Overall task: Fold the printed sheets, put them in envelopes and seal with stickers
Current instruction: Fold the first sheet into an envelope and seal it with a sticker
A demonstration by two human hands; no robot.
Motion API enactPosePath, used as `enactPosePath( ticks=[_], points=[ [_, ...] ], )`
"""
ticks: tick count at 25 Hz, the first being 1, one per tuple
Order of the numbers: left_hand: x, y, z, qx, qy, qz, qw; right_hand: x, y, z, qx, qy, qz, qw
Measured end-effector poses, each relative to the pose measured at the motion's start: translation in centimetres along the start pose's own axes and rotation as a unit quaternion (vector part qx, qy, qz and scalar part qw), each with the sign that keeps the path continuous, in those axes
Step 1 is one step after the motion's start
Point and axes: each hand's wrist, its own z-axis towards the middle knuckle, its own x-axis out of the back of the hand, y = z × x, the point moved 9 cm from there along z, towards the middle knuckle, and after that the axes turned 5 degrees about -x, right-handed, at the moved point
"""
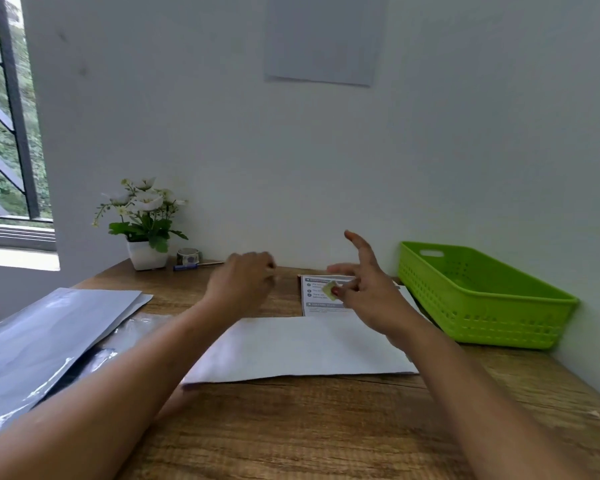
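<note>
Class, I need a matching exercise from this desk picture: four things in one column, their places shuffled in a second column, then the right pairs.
Things
1. green basket
2. flower pot
3. sticker
4. white envelope

Places
A. pinched in the right hand
B. flat on the table, in the middle, in front of the person
C. far left corner of the table
D. right side of the table

Pairs: 1-D, 2-C, 3-A, 4-B

Left hand (243,282) blurred; printed sheet (314,299) partly behind right hand (371,292).
</note>
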Motion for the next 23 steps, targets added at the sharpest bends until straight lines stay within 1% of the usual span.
enactPosePath(
  ticks=[1,2,3,5,8,10,12,15,19,21,23],
  points=[
    [0.0,2.2,-0.2,-0.034,-0.024,-0.105,0.994,0.3,-0.3,-0.1,0.006,0.006,-0.002,1.000],
    [-0.1,4.3,-0.6,-0.051,-0.054,-0.197,0.977,0.4,-0.6,-0.3,0.010,0.005,0.000,1.000],
    [-0.1,6.0,-1.0,-0.058,-0.074,-0.263,0.960,0.5,-0.8,-0.6,0.011,-0.003,0.007,1.000],
    [-0.1,7.5,-1.5,-0.056,-0.083,-0.327,0.940,0.1,-1.0,-0.9,0.012,-0.023,0.017,1.000],
    [0.0,7.5,-1.9,-0.051,-0.084,-0.379,0.920,-0.1,-1.4,-1.2,0.025,-0.031,0.023,0.999],
    [0.0,7.0,-2.0,-0.028,-0.078,-0.414,0.907,0.0,-1.6,-1.3,0.029,-0.029,0.029,0.999],
    [-0.4,6.8,-2.1,-0.002,-0.083,-0.457,0.885,0.2,-1.6,-1.2,0.026,-0.028,0.033,0.999],
    [-0.7,6.6,-2.4,0.029,-0.091,-0.493,0.865,0.3,-1.6,-1.1,0.023,-0.027,0.029,0.999],
    [-0.9,6.2,-2.6,0.061,-0.081,-0.531,0.841,0.8,-1.6,-1.1,0.024,-0.005,0.031,0.999],
    [-1.1,6.0,-2.5,0.070,-0.079,-0.553,0.827,1.2,-1.4,-1.0,0.026,0.012,0.025,0.999],
    [-1.3,5.9,-2.5,0.071,-0.076,-0.563,0.820,1.5,-1.2,-0.9,0.026,0.025,0.035,0.999]
  ],
)
